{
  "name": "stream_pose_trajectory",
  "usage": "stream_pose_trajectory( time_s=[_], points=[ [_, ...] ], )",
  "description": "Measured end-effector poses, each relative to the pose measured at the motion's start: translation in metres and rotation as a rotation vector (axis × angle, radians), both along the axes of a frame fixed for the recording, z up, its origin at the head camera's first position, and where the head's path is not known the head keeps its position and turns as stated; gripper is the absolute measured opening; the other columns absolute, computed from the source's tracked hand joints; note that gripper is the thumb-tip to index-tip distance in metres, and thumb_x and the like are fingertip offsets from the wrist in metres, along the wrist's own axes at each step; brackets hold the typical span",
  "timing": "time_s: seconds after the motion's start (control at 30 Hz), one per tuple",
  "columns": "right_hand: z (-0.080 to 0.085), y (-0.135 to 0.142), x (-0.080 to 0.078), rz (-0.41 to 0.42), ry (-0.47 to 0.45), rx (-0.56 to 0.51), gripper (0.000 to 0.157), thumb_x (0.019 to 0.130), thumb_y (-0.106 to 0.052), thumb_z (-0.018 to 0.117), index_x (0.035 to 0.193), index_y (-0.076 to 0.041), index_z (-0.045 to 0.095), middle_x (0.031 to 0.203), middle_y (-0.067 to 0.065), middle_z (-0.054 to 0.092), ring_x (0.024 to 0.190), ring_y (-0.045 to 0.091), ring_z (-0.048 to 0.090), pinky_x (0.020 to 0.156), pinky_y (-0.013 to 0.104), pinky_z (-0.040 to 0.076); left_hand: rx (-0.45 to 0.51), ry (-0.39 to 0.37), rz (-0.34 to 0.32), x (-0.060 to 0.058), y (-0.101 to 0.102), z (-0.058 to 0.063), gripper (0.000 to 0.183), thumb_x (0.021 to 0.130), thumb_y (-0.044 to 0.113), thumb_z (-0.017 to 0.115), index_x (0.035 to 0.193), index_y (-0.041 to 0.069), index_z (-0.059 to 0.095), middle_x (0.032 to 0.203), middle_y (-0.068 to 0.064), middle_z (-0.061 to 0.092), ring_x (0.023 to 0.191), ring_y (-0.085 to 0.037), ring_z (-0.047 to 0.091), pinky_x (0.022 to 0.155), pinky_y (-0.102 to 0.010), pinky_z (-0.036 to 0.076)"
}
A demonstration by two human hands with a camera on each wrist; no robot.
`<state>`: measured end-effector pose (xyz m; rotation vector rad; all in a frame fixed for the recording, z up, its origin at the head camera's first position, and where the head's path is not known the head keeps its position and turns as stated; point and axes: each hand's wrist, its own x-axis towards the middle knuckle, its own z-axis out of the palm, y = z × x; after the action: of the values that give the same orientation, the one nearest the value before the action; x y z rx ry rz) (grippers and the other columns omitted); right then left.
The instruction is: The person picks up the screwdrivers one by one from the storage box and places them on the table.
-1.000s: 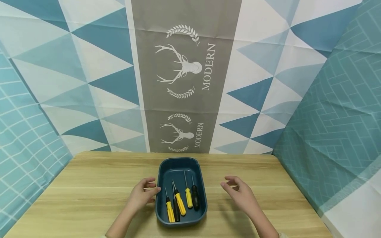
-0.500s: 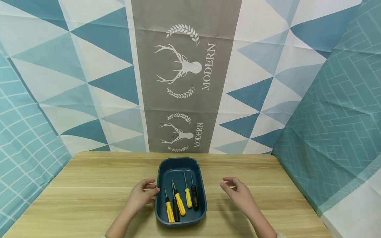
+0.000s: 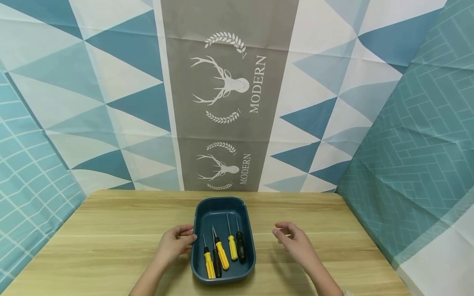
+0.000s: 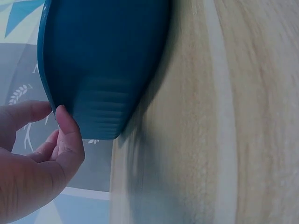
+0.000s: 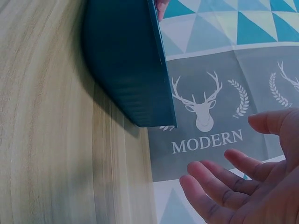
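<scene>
Cloth at far left: light blue, white grid lines.
Desk: wood-grain top; tray sits on it near mid-width.
Left hand: grip clamped on tray, thumb and a finger pinching its left rim.
Tray: dark blue, rounded corners, long side running away from the person.
Inside, left to right: yellow-black screwdriver, black screwdriver, second yellow-black screwdriver, yellow screwdriver, second black screwdriver. All shafts point toward the far end; first black one partly covered by its yellow-black neighbor.
Backdrop: behind desk; blue/white triangles, grey center band with deer heads and "MODERN" printed sideways in head view.
Right hand: near tray's right side, not touching; grip apart, fingers loosely bent, nothing held.
Cloth at far right: teal, herringbone lines.
</scene>
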<state>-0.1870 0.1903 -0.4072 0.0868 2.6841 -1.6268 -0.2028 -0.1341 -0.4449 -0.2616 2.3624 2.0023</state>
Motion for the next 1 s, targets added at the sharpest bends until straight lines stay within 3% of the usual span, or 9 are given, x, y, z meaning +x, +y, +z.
stream_pose_trajectory(
  time_s=[1.0],
  points=[
    [0.004, -0.011, 0.001, 0.057, -0.004, -0.08, 0.039, 0.089, -0.033, 0.062, 0.117, -0.006, 0.059, 0.1, 0.008, 0.063, 0.087, 0.022, 0.062, 0.069, 0.037, 0.054, 0.013, -0.023, -0.002, -0.002, -0.001, -0.002, 0.044, 0.082, 0.003, 0.066, 0.123, -0.008, 0.053, 0.108, -0.02, 0.06, 0.077, -0.016, 0.062, 0.063, -0.033, 0.055]
  ],
)
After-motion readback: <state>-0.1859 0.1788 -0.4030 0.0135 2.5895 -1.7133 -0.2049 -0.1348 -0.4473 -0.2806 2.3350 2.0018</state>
